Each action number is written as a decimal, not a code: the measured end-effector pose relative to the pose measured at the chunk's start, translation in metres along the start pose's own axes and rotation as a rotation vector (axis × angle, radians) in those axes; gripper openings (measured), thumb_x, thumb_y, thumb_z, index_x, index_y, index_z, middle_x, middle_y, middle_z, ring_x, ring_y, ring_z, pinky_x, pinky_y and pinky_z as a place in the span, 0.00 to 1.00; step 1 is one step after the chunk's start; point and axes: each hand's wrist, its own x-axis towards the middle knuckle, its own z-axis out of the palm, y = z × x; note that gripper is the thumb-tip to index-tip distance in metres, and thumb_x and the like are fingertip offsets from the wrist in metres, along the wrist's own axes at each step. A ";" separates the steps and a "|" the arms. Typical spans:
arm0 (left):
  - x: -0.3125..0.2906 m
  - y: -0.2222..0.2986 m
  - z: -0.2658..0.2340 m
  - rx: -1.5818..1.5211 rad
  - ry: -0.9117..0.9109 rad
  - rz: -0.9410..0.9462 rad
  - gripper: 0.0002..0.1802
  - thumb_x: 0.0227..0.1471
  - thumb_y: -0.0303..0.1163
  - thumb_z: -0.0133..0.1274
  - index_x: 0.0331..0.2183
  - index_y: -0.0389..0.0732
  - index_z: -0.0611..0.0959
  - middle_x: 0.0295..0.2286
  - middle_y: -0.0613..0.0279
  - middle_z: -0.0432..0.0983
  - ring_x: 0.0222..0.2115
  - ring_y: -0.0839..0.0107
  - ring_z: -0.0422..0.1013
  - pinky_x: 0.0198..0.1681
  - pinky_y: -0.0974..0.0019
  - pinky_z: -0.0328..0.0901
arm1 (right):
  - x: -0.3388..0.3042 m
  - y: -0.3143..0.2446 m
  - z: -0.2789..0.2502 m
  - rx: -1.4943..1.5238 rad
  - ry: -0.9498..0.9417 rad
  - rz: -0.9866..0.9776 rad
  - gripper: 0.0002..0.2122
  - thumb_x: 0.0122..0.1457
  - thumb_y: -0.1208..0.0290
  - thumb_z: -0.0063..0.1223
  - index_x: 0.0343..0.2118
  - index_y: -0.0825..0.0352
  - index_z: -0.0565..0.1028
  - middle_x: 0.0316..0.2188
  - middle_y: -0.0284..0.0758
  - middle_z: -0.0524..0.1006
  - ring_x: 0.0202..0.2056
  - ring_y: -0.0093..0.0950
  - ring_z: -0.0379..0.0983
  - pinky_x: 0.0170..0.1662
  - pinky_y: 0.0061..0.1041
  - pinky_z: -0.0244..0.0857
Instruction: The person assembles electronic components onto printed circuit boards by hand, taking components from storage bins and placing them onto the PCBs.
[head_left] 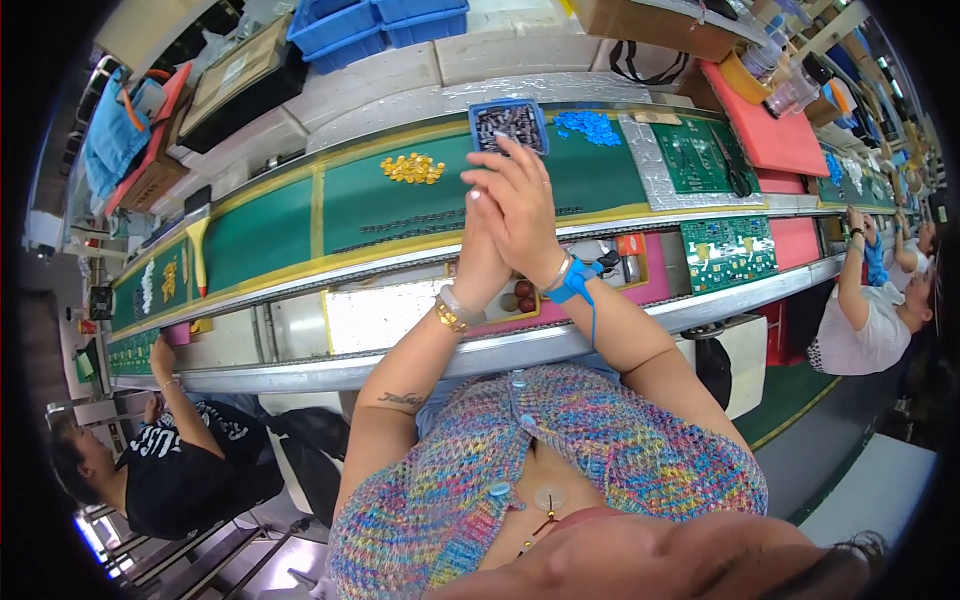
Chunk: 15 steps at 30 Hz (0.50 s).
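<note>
My left hand [481,250] and my right hand [522,205] meet palm to palm above the green work surface [262,218]. Stretched fingers of the right hand are spread, with nothing seen in them. Most of the left hand's fingers are hidden behind it; the part that shows is straight. A blue strap with a cord circles my right wrist. Just beyond the fingertips stands a blue bin [543,128] of small dark parts. To its left lies a pile of yellow parts [412,168], to its right blue parts [588,128]. Rows of thin black parts [420,225] lie nearer me.
A populated green circuit board [728,253] sits on the rail line at right; another board [690,158] with black scissors [738,182] lies behind it. A yellow-handled brush [198,245] rests at left. Blue trays [335,35] stand at the back. Co-workers sit on both sides.
</note>
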 end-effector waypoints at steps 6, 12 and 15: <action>-0.009 -0.005 0.022 -0.227 0.109 -0.078 0.22 0.49 0.28 0.49 0.47 0.32 0.70 0.43 0.41 0.66 0.45 0.45 0.61 0.48 0.53 0.58 | -0.003 0.018 0.003 -0.148 -0.023 -0.028 0.10 0.48 0.77 0.50 0.35 0.62 0.76 0.40 0.33 0.74 0.50 0.39 0.64 0.55 0.42 0.53; -0.020 -0.009 0.009 -0.270 -0.233 -0.524 0.15 0.44 0.25 0.53 0.37 0.32 0.76 0.35 0.45 0.73 0.37 0.49 0.70 0.38 0.58 0.64 | -0.010 0.017 0.003 -0.054 -0.116 0.000 0.12 0.46 0.75 0.50 0.36 0.61 0.75 0.28 0.33 0.76 0.33 0.34 0.73 0.38 0.32 0.66; -0.023 -0.017 0.011 -0.203 -0.114 -0.297 0.14 0.43 0.23 0.54 0.37 0.32 0.76 0.33 0.49 0.75 0.35 0.54 0.72 0.37 0.62 0.65 | -0.013 0.019 0.006 -0.064 -0.152 0.011 0.12 0.46 0.74 0.49 0.37 0.61 0.74 0.26 0.31 0.76 0.31 0.32 0.73 0.36 0.31 0.65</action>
